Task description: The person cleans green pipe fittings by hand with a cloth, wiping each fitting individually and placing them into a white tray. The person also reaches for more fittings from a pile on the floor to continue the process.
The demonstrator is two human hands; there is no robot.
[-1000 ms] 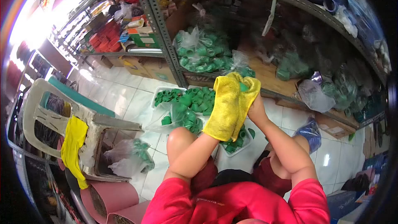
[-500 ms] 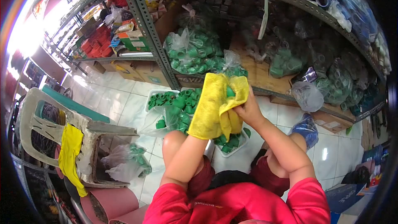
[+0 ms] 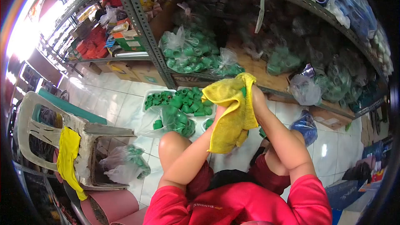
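A yellow cloth [image 3: 234,116] hangs between my two hands in front of my knees, its lower corner drooping. My right hand [image 3: 257,96] grips the cloth's right side, its fingers partly behind the fabric. My left hand [image 3: 219,111] is mostly under the cloth, and its fingers are hidden. A bit of a green fitting [image 3: 244,91] shows in a fold near the top; most of it is covered. Below and behind are a tray [image 3: 144,105] of green pipe fittings [image 3: 192,101] and a clear bag [image 3: 146,123] holding more of them.
A metal shelf rack [image 3: 146,37] stands ahead with bagged green fittings [image 3: 189,50]. At left, a worn plastic chair [image 3: 85,131] carries another yellow cloth [image 3: 68,158]. A plastic bag [image 3: 121,162] lies beside it. A blue bag [image 3: 305,128] is near my right knee.
The cloth has turned and dropped slightly, now hanging loose rather than spread along my left forearm. My right hand has moved up a little. More of the fittings behind the cloth now shows.
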